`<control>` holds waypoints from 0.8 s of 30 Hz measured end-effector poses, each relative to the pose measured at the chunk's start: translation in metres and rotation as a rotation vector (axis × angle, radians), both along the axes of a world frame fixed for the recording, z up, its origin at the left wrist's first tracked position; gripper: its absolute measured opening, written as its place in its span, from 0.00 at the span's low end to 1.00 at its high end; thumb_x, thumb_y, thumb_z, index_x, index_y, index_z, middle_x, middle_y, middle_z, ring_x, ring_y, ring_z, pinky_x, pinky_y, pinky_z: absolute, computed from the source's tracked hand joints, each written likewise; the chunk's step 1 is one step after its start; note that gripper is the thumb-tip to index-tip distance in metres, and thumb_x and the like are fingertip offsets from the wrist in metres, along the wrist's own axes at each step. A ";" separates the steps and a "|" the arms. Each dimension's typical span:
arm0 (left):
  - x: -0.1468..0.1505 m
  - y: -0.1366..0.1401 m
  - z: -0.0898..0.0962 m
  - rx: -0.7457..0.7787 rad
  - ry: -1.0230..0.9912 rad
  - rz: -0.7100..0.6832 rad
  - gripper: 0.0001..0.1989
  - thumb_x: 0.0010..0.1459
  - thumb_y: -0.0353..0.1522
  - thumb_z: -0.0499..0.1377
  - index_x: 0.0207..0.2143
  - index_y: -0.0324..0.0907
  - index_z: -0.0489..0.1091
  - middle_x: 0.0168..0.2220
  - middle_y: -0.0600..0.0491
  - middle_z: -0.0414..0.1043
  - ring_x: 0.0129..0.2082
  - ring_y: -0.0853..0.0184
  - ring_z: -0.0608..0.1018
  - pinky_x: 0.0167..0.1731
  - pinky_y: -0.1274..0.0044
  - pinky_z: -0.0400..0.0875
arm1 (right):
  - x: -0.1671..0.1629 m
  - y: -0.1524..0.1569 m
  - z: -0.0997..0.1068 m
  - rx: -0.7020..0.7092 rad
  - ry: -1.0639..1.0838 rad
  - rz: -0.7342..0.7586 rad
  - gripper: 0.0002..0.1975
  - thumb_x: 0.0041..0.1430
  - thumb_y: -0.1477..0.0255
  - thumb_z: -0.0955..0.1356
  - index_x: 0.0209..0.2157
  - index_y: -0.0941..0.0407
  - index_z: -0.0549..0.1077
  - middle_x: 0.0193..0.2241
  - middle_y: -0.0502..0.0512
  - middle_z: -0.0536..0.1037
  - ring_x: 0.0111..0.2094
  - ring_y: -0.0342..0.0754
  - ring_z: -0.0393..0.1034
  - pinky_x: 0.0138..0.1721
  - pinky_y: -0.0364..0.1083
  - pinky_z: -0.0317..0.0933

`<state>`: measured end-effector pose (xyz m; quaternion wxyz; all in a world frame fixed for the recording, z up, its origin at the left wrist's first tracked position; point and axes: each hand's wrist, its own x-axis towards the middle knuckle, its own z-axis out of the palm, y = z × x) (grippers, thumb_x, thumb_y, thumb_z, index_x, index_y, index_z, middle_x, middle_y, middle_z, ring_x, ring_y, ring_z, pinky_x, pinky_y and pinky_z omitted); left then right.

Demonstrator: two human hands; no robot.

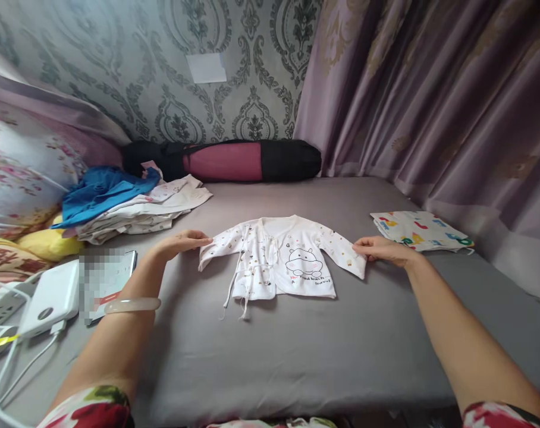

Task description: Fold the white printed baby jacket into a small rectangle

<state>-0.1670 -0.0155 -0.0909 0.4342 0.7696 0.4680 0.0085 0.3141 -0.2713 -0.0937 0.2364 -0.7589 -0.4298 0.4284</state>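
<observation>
A small white baby shirt (281, 258) lies spread out, front up, on the grey sheet (270, 356). It has a cartoon animal print, little scattered motifs and tie strings hanging at its left side. My left hand (185, 242), below a pale bangle (133, 305), pinches the end of the sleeve on the left. At the opposite sleeve end, the fingers of my right hand (383, 249) are closed on the cuff. Both sleeves are stretched outward to the sides.
A folded colourful-print cloth (421, 229) lies at the right. Piled clothes (140, 208) with a blue garment (103, 193) sit at the back left. A white power bank (53, 297), cables and a phone-like device (118, 279) lie near my left arm. A black-and-maroon roll bag (225, 161) rests against the wall.
</observation>
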 end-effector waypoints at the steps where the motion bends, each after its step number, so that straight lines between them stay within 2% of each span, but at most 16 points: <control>1: -0.003 0.001 0.000 -0.013 -0.003 -0.003 0.23 0.41 0.53 0.62 0.32 0.44 0.76 0.31 0.54 0.74 0.34 0.62 0.71 0.35 0.76 0.61 | 0.000 -0.002 0.002 -0.006 -0.006 0.009 0.29 0.35 0.46 0.74 0.31 0.56 0.75 0.28 0.53 0.75 0.29 0.45 0.65 0.29 0.43 0.56; 5: -0.008 0.005 -0.002 -0.065 -0.053 0.006 0.21 0.37 0.49 0.66 0.31 0.44 0.76 0.32 0.53 0.76 0.36 0.61 0.73 0.38 0.76 0.64 | 0.003 -0.004 0.000 0.027 -0.002 0.032 0.25 0.37 0.51 0.75 0.31 0.56 0.75 0.31 0.53 0.77 0.32 0.46 0.67 0.33 0.44 0.58; 8: -0.005 0.006 -0.004 -0.020 -0.113 0.068 0.22 0.38 0.49 0.65 0.29 0.42 0.75 0.29 0.53 0.75 0.33 0.63 0.73 0.35 0.76 0.64 | 0.005 -0.002 -0.008 0.121 -0.021 0.000 0.20 0.40 0.54 0.73 0.29 0.56 0.74 0.29 0.52 0.77 0.33 0.46 0.67 0.36 0.44 0.59; 15: 0.009 0.004 -0.013 0.134 -0.327 0.186 0.23 0.43 0.50 0.62 0.33 0.40 0.71 0.24 0.55 0.69 0.24 0.68 0.70 0.26 0.78 0.60 | 0.007 0.010 -0.025 0.304 -0.071 -0.242 0.15 0.43 0.59 0.70 0.29 0.55 0.70 0.23 0.47 0.73 0.25 0.43 0.65 0.26 0.41 0.56; 19: 0.013 0.015 -0.021 0.375 -0.179 0.246 0.23 0.46 0.48 0.57 0.35 0.39 0.73 0.24 0.54 0.68 0.26 0.65 0.70 0.26 0.77 0.61 | 0.009 0.014 -0.032 0.333 -0.180 -0.248 0.15 0.47 0.60 0.70 0.33 0.55 0.71 0.26 0.50 0.76 0.25 0.44 0.67 0.25 0.42 0.58; 22: 0.009 0.027 -0.025 0.553 0.002 0.191 0.19 0.49 0.44 0.55 0.35 0.40 0.76 0.28 0.50 0.72 0.31 0.60 0.73 0.31 0.73 0.65 | 0.015 0.011 -0.034 0.312 -0.379 -0.201 0.13 0.51 0.60 0.69 0.34 0.55 0.74 0.28 0.52 0.78 0.28 0.46 0.70 0.29 0.43 0.61; 24: 0.005 0.032 -0.027 0.603 0.117 0.130 0.17 0.50 0.40 0.55 0.36 0.41 0.77 0.32 0.46 0.74 0.35 0.57 0.75 0.35 0.71 0.66 | 0.019 0.007 -0.034 0.279 -0.499 -0.161 0.12 0.53 0.62 0.68 0.35 0.55 0.75 0.29 0.53 0.79 0.30 0.47 0.71 0.32 0.44 0.63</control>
